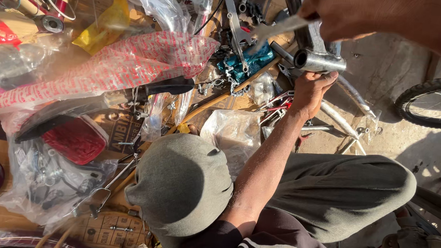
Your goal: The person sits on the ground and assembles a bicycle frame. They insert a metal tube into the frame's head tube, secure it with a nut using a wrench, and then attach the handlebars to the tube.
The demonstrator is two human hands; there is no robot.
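Head view: the left arm runs long and nearly straight up from the black shirt, between the two bent knees in grey trousers (pixel 328 192), with the wrist tipped back. The left hand (pixel 310 91) cups the short steel shell (pixel 320 61) of a bicycle frame from below, fingers curled up against its underside and holding it. The shell lies sideways at upper centre-right, its open round end facing left.

The right forearm enters from the upper right corner, close to the lens. The right hand (pixel 339 13) is closed around one flat metal spanner (pixel 280 28), which slants down to the left just above the shell and is blurred.

On the ground to the left lies one long bag printed in red (pixel 106 68), among several clear plastic bags of small parts. One spoked wheel (pixel 433 101) shows at the right edge, partly cut off. One red saddle-shaped piece (pixel 76 140) lies lower left, one yellow bag (pixel 104 25) upper left, and one teal bundle (pixel 244 64) just left of the shell.
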